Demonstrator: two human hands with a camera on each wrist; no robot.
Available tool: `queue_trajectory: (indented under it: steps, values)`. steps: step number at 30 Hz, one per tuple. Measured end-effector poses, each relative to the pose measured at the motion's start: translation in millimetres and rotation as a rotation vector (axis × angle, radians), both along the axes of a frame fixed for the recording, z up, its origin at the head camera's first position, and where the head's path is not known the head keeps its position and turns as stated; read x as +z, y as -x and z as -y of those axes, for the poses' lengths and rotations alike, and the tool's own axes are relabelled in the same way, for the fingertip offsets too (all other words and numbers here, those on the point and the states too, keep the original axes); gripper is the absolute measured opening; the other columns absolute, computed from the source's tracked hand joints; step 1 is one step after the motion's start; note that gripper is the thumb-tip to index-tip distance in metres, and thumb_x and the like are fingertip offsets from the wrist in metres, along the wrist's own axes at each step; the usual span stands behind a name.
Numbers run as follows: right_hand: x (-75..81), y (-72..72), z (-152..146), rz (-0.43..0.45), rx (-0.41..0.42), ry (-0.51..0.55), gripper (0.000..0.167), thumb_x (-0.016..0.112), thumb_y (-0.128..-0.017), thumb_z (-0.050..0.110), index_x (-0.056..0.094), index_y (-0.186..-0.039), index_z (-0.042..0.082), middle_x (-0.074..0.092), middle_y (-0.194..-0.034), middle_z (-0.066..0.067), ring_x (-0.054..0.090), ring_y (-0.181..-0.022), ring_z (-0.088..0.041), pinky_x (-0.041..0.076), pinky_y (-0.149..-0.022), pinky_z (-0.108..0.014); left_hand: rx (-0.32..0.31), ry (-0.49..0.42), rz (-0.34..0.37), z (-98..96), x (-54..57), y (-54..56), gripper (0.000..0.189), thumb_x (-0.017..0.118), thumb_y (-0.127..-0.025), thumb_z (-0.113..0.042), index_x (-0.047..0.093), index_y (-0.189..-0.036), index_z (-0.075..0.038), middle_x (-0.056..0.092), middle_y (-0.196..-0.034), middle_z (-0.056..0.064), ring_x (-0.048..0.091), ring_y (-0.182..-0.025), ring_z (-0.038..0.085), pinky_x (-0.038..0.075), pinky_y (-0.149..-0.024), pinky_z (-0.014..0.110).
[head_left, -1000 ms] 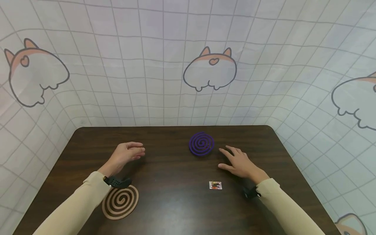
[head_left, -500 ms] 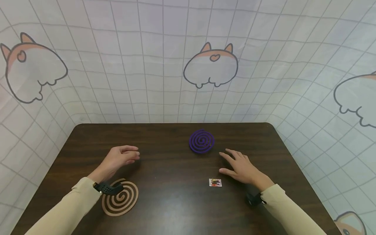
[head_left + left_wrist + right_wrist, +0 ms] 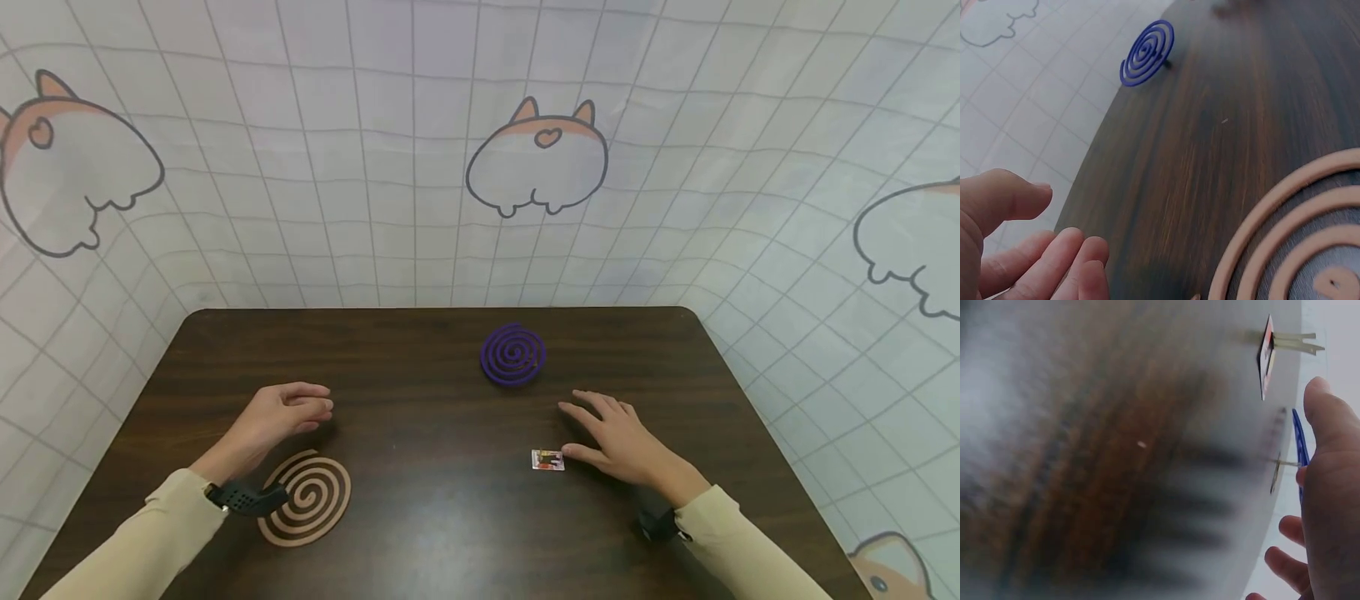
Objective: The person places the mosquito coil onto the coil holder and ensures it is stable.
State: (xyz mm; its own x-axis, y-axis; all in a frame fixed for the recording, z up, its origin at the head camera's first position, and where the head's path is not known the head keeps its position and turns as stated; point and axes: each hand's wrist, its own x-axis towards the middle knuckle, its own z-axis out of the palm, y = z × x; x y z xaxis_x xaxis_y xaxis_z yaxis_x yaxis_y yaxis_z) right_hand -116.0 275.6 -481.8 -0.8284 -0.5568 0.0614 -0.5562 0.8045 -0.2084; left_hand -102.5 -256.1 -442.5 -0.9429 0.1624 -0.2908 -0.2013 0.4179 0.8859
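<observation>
My left hand [image 3: 270,421] is held over the left of the table, its fingers loosely bent and holding nothing. Under that wrist lies a tan mosquito coil [image 3: 306,500], partly covered by the watch strap. My right hand [image 3: 626,442] spreads its fingers above the table on the right, with the thumb beside a small printed square plate [image 3: 548,460]. From this plate rises a forked metal stand [image 3: 1295,342], clear in the right wrist view. Farther back is a purple-blue mosquito coil [image 3: 513,355], raised on a stand in the left wrist view [image 3: 1146,53].
The dark wooden table [image 3: 420,417] has rounded far corners. A white grid-patterned curtain [image 3: 337,167] with cartoon animal drawings hangs behind it and along both sides. A black band [image 3: 243,497] is worn on the left wrist, another [image 3: 657,525] on the right.
My left hand has drawn back to the left and nearer to me, away from the table's middle. The right hand has moved slightly nearer, its thumb now close to the plate.
</observation>
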Motion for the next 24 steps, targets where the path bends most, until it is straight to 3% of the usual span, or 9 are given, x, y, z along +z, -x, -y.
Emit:
queue_trajectory:
  steps: [6, 24]
  values:
    - [-3.5, -8.3, -3, -0.014, 0.004, 0.0, 0.069, 0.066, -0.097, 0.055, 0.048, -0.155, 0.022, 0.045, -0.16, -0.015, 0.047, -0.144, -0.04, 0.04, -0.11, -0.069, 0.011, 0.024, 0.011, 10.3, 0.1, -8.5, 0.056, 0.06, -0.106, -0.034, 0.051, -0.146, 0.004, 0.063, -0.141, 0.026, 0.07, -0.121, 0.025, 0.06, -0.099, 0.032]
    - [-6.1, -24.7, -4, -0.005, 0.009, -0.001, 0.066, 0.065, -0.097, 0.056, 0.051, -0.153, 0.024, 0.044, -0.16, -0.016, 0.047, -0.144, -0.042, 0.041, -0.107, -0.07, 0.064, 0.066, 0.091, 34.7, -14.2, -36.1, 0.061, 0.061, -0.105, -0.036, 0.049, -0.147, 0.006, 0.063, -0.141, 0.025, 0.071, -0.113, 0.011, 0.061, -0.095, 0.031]
